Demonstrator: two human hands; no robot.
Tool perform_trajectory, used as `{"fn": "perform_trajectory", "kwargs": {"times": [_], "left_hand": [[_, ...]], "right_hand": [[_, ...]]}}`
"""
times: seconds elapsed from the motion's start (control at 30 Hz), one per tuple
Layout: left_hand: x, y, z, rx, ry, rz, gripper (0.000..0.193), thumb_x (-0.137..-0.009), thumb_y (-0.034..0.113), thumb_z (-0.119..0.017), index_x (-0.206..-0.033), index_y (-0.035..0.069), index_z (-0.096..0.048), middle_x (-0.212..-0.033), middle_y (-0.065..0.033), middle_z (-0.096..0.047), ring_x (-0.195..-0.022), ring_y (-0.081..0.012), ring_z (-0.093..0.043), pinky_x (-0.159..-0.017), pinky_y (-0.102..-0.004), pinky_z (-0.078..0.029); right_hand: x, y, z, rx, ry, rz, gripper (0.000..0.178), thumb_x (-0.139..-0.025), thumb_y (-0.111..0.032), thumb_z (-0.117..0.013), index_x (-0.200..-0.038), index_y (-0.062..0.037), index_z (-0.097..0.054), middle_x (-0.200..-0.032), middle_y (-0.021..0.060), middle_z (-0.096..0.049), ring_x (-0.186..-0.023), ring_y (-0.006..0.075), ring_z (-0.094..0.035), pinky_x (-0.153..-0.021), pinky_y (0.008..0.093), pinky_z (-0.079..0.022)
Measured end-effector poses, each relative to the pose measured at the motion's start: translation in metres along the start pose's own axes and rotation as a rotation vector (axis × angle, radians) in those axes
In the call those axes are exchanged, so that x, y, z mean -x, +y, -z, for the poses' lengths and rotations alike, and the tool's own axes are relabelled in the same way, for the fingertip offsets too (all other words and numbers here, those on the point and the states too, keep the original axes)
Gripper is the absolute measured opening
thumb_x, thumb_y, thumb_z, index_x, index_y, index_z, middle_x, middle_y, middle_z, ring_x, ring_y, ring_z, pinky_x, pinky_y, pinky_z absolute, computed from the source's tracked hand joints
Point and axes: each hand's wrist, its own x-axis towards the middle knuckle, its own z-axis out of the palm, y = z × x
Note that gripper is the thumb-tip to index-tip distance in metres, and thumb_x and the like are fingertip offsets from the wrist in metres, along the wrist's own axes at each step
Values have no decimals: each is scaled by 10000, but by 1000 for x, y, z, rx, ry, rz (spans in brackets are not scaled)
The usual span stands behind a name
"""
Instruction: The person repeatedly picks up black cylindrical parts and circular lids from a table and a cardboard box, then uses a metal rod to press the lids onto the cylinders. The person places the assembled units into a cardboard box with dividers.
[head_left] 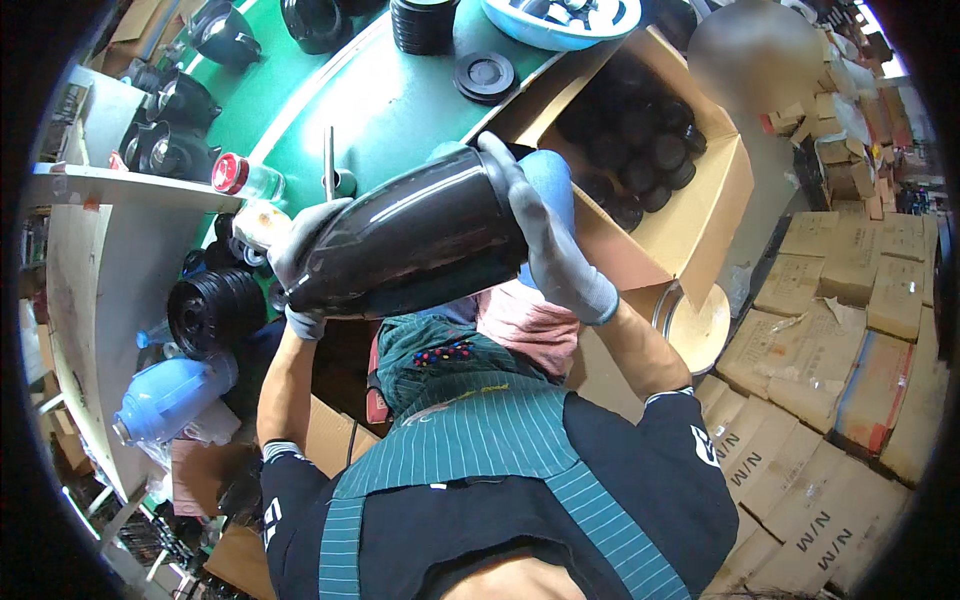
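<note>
A large, glossy black tapered shell, like the body of a jug or flask, lies tilted across my lap between my two gloved hands. My left hand, in a grey glove, is wrapped around its narrower left end. At the wider right end my right hand, also gloved in grey, presses along the rim with its fingers on the far side. An upright metal rod stands on the green table just beyond the shell. Beside my left hand are a red-lidded clear jar and a whitish round item.
An open carton of black round parts stands at my right. Black discs, stacked black rings and a blue basin occupy the table's far side. Ribbed black parts sit at left; closed cartons fill the right floor.
</note>
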Motion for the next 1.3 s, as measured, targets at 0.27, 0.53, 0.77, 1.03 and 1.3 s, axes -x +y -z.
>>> {"fn": "perform_trajectory", "kwargs": {"times": [0.27,0.53,0.77,1.03,1.3], "left_hand": [[3,6,-5,306,-140,241,411,-939,217,-769,-1276,-15,-737,-1191,-104,-764,-1080,-199,-724,-991,-369,-575],[-25,59,-24,-142,-187,-119,433,-841,162,-783,-1236,-12,-758,-1036,-205,-751,-925,-354,-772,-819,-396,-599],[54,33,-105,2,-389,-250,698,-754,151,-863,-1409,48,-643,-1320,-213,-693,-1216,-423,-680,-1057,-534,-538],[20,-150,-82,-867,109,292,785,-1002,478,-704,-1575,-15,-488,-1433,-295,-601,-1269,-457,-622,-1071,-524,-490],[-30,-139,-67,-44,-117,359,492,-1041,162,-734,-1516,74,-638,-1360,-175,-741,-1211,-259,-732,-1009,-391,-585]], "right_hand": [[19,8,-9,-73,35,251,940,-1128,-655,-383,-1743,6,-124,-1808,188,-189,-1669,308,-188,-1344,418,-136],[18,22,37,-402,104,-91,578,-1199,-414,-340,-1629,-50,-467,-1543,88,-599,-1442,205,-550,-1270,367,-379],[1,3,115,273,-65,-199,631,-978,-423,-664,-1507,-80,-651,-1505,102,-664,-1386,258,-633,-1212,381,-463],[27,93,50,472,-200,2,726,-939,-460,-778,-1528,-76,-597,-1500,205,-621,-1420,360,-583,-1222,449,-437],[28,110,40,-428,232,-92,1088,-1026,-874,-243,-1728,-43,-233,-1641,265,-473,-1539,355,-454,-1329,467,-258]]}}
